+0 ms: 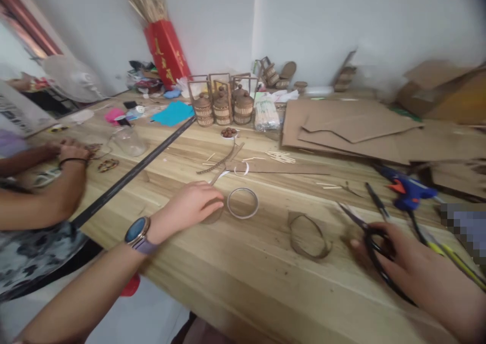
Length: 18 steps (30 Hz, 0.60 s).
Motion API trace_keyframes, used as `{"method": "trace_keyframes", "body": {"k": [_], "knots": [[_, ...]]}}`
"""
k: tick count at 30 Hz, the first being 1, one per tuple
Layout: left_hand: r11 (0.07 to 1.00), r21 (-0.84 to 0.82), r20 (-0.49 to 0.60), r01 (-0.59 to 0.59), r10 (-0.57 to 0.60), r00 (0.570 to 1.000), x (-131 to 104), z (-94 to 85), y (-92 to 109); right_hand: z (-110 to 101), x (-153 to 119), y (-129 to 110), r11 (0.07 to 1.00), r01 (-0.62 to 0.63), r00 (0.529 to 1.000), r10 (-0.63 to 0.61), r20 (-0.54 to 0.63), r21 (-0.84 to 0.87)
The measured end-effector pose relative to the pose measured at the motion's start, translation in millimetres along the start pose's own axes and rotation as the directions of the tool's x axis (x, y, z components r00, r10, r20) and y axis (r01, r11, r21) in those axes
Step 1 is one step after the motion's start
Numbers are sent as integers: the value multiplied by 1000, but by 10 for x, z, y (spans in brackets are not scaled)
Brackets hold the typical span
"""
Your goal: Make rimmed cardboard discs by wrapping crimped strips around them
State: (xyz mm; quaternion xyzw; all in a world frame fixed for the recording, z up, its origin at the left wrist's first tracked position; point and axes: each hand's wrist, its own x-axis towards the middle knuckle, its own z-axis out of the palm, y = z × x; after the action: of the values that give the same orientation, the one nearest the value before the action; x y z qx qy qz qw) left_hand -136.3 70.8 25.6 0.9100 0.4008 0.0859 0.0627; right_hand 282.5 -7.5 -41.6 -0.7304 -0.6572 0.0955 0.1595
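Observation:
My left hand [192,202], with a watch on the wrist, rests low over the table. Its fingers are bent together over a small brown cardboard piece [213,216], mostly hidden beneath them. Just right of these fingertips lies a roll of tape [243,216], seen as a thin ring. My right hand [410,263] is closed around the black handles of scissors [365,226], whose blades point away and to the left. Between my hands lies a loop of brown strip [292,240] on the wood.
Basket-like lidded containers [222,112] stand at the back. Flat cardboard sheets [341,119], a blue glue gun [412,187] and a cutter [461,263] are right. Small sticks [281,157] lie mid-table. Another person's hands [74,154] work left, beside a clear jar [129,140].

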Motion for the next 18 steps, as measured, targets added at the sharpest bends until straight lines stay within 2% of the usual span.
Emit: {"method": "trace_keyframes", "body": {"k": [3, 7, 10, 11, 12, 15, 18], "knots": [[993, -28, -7, -115, 115, 993, 53, 90, 131, -93, 27, -56, 995, 68, 997, -70, -22, -74], [963, -68, -65, -262, 258, 964, 84, 184, 299, -138, -10, -153, 975, 95, 990, -113, -79, -202], [933, -119, -103, -341, 330, 938, 86, 214, 413, -137, -117, -458, 917, 172, 946, -256, -201, -361], [923, -140, -100, -359, 348, 932, 84, 217, 450, -112, -152, -597, 906, 227, 930, -311, -198, -358], [912, -161, -96, -378, 367, 925, 82, 217, 486, -72, -181, -740, 900, 270, 918, -348, -191, -342], [887, -215, -69, -409, 404, 912, 59, 209, 588, 116, -225, -1076, 871, 316, 924, -373, -88, -376], [857, -280, -42, -432, 439, 898, 10, 218, 662, 303, -279, -1177, 844, 401, 912, -406, 63, -356]]}}
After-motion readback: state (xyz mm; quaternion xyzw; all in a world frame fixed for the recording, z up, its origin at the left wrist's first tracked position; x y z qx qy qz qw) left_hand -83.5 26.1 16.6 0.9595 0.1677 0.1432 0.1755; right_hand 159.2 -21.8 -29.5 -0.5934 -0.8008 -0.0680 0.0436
